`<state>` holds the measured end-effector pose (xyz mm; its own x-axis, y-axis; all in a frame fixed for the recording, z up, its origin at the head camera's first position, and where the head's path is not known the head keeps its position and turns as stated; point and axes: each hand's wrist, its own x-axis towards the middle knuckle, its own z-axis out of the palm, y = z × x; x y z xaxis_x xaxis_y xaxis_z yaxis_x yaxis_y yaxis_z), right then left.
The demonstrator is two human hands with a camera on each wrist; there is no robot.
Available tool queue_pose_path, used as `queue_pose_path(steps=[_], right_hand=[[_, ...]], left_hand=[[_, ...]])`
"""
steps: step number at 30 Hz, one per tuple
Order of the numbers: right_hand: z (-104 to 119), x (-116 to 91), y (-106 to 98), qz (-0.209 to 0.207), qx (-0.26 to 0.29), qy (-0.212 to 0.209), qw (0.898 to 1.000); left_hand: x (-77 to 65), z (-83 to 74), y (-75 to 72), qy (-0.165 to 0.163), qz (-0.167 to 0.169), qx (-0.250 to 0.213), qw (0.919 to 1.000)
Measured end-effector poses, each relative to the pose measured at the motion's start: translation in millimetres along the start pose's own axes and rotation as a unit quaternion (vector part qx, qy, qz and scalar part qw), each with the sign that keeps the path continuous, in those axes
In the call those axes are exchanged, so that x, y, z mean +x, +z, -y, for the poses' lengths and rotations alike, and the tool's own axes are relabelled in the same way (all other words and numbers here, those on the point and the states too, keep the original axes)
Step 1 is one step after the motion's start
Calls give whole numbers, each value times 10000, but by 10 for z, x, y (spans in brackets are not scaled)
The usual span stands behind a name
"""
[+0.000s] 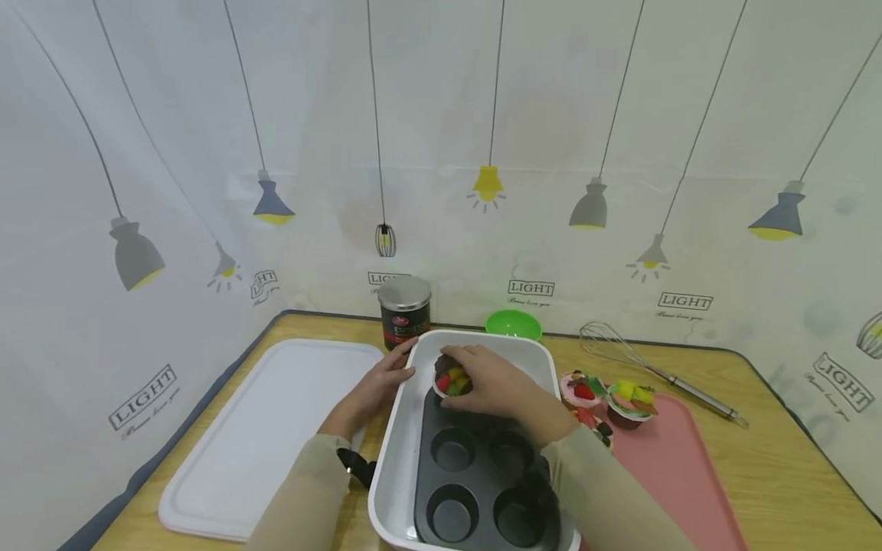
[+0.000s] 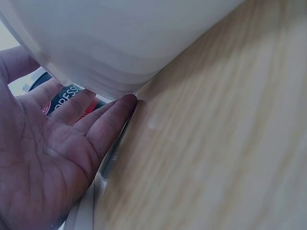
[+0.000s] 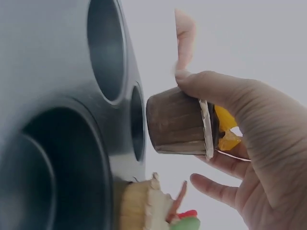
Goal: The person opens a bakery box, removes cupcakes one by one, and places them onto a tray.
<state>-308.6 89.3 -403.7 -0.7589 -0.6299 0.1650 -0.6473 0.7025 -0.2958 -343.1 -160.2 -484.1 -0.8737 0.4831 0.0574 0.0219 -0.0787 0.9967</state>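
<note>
My right hand (image 1: 492,383) holds a toy cupcake (image 3: 177,122) with a brown wrapper and red, yellow and green fruit on top, thumb on one side and fingers on the other. It is over the far left end of a dark muffin pan (image 1: 482,474), which lies inside a white tray (image 1: 389,482). The pan's nearer cups show as hollows. My left hand (image 1: 372,386) rests at the tray's left side, thumb at the rim, fairly straight fingers (image 2: 112,122) against the outer wall. Another cupcake (image 3: 144,206) with a pale wrapper shows at the pan's edge in the right wrist view.
Several topped cupcakes (image 1: 628,409) sit by a pink board (image 1: 678,474) on the right. Behind it lies a wire whisk (image 1: 661,371). An espresso tin (image 1: 405,314) and green bowl (image 1: 513,325) stand at the back. A white board (image 1: 269,428) lies left.
</note>
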Motion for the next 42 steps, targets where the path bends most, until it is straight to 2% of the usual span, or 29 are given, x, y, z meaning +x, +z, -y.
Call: queue_pose_path(steps=[3, 8, 13, 16, 19, 24, 28, 35, 42], right_hand=[[-4, -36, -52, -25, 163, 113, 9998], [-33, -194, -214, -252, 195, 10, 9995], [-179, -531, -401, -562, 458, -182, 9972], [-272, -773, -481, -687, 715, 50, 9951], [-362, -985, -511, -847, 735, 296, 9933], [-519, -1227, -518, -1004, 840, 398, 9906], [-647, -1372, -588, -1159, 788, 427, 9892], [-861, -1666, -786, -1242, 592, 903, 9864], [-1118, -1964, -853, -1358, 418, 769, 9869]], left_hand=[[4, 4, 2, 4, -1, -23, 10000], [35, 34, -13, -25, -39, -46, 10000], [34, 58, 26, -71, -28, -66, 9999], [36, 60, 53, -20, 8, -116, 9999], [38, 57, 70, 1, 20, -159, 9999], [10, 30, 75, -67, -74, -66, 9999], [-10, 6, 70, -86, -88, 19, 9999], [-11, 1, 41, -72, -179, 66, 9998], [-9, 9, 3, -9, -149, 20, 9999]])
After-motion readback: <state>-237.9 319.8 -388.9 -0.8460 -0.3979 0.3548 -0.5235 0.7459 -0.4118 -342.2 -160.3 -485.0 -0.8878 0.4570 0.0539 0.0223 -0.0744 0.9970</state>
